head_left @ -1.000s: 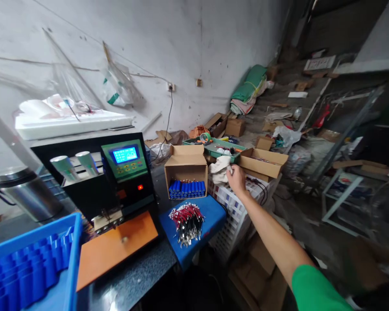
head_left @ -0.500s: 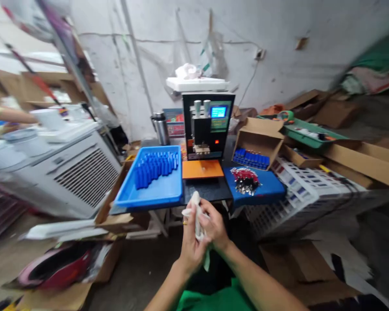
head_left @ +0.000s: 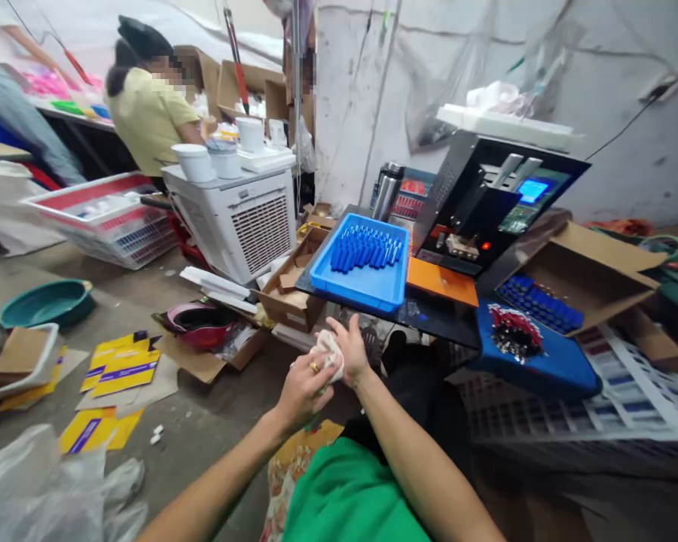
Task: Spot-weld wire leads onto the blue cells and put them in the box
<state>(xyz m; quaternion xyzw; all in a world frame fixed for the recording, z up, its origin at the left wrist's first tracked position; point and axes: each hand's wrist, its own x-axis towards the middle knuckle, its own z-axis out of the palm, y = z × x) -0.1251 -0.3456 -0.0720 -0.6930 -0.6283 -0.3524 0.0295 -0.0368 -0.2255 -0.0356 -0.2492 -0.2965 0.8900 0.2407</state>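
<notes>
My left hand, with a ring on one finger, is closed round a crumpled white cloth. It presses the cloth against the palm side of my right hand, whose fingers are stretched out and apart. Both hands are low in front of the table, above my lap. Beyond them a blue tray stands on the black table; blue cylindrical pieces are lined up in it. To its right is a black machine with a lit blue screen, an orange plate in front.
A steel flask stands behind the tray. On the right, red and black leads lie on a blue surface, near a cardboard box. Leftward are an air cooler, a seated person and yellow packets on the floor.
The view has swung left, bringing more floor and a co-worker into sight. My right-hand fingers have spread from around the cloth, while my left hand still grips it.
</notes>
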